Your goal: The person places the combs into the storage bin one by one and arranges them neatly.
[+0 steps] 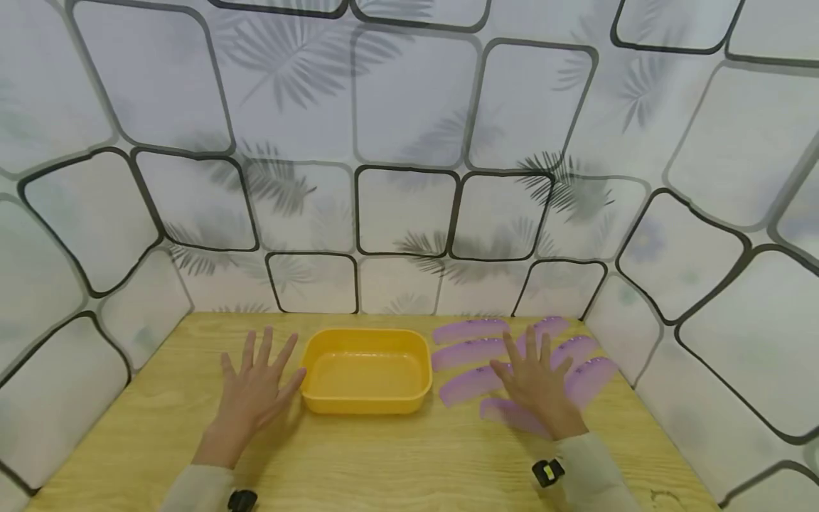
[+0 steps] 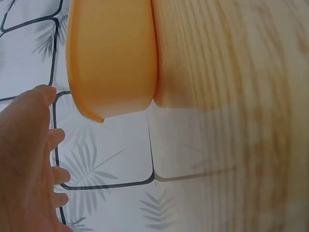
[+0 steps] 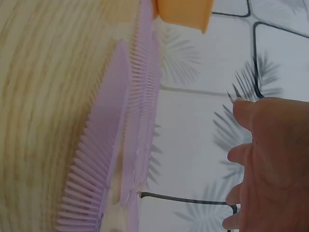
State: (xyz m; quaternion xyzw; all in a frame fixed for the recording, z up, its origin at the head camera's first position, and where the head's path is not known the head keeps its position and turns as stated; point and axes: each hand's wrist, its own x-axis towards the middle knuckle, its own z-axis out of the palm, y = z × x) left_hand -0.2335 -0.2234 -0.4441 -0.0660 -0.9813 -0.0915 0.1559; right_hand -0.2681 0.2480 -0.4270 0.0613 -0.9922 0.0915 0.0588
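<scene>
A yellow rectangular tray [image 1: 366,405] with rounded corners stands in the middle of the table, with nothing in it. My left hand [image 1: 256,387] is just left of the tray, fingers spread, the thumb close to its side wall. On the right lie several purple combs [image 1: 470,386], in two loose columns. Above them my right hand [image 1: 534,380] is spread with straight fingers, holding nothing and hiding parts of some combs. In the right wrist view, a comb [image 3: 104,125] shows its teeth near the hand, and the tray's corner [image 3: 186,14] appears at the top.
The wooden table [image 1: 358,462] ends at a patterned wall [image 1: 406,213] behind it. More patterned wall [image 1: 716,419] runs along the right side, and another stretch [image 1: 70,398] along the left. Each wrist wears a small black device, the right one [image 1: 548,471] showing plainly.
</scene>
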